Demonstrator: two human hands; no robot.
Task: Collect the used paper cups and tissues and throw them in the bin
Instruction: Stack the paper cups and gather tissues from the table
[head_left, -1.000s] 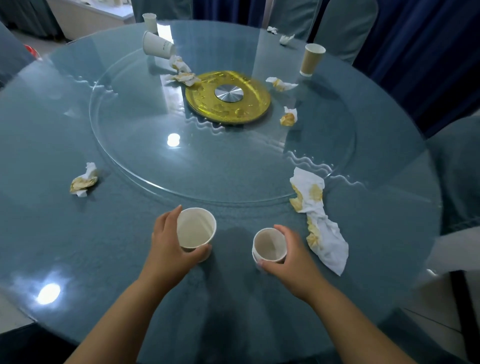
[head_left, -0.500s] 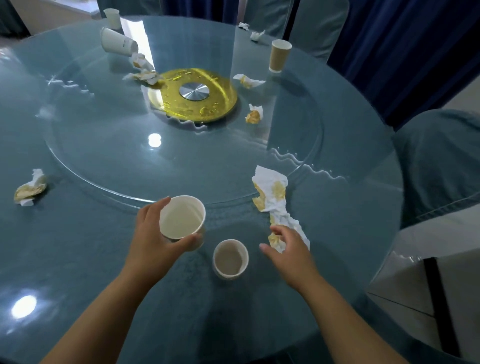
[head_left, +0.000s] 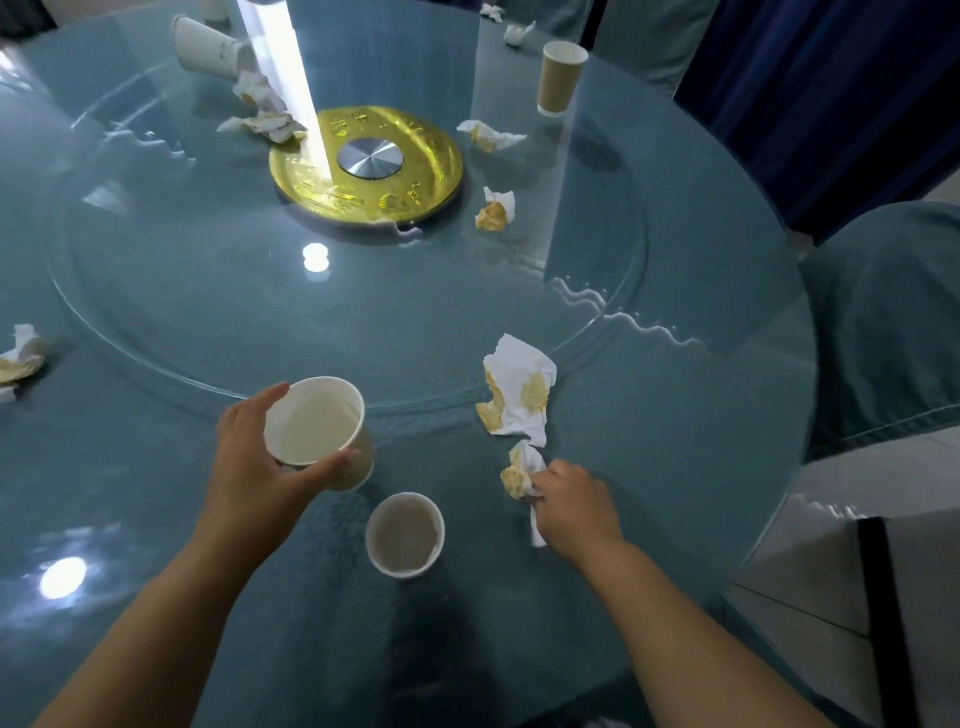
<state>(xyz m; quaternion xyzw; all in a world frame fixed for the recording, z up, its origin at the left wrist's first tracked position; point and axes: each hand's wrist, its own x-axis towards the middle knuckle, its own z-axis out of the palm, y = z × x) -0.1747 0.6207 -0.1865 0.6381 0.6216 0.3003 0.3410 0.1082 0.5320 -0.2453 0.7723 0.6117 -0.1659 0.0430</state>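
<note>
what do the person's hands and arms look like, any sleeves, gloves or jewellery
The bare left hand and bare right hand wear no gloves, and no ring, watch or bracelet shows on the sides in view. The left forearm and right forearm are uncovered down to the picture's bottom edge, so no sleeve is visible.

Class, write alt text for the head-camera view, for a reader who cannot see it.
The left hand holds a white paper cup over a round blue table while the right hand pinches the near end of a stained tissue. A second cup stands between them; more cups and crumpled tissues lie farther off.
</note>
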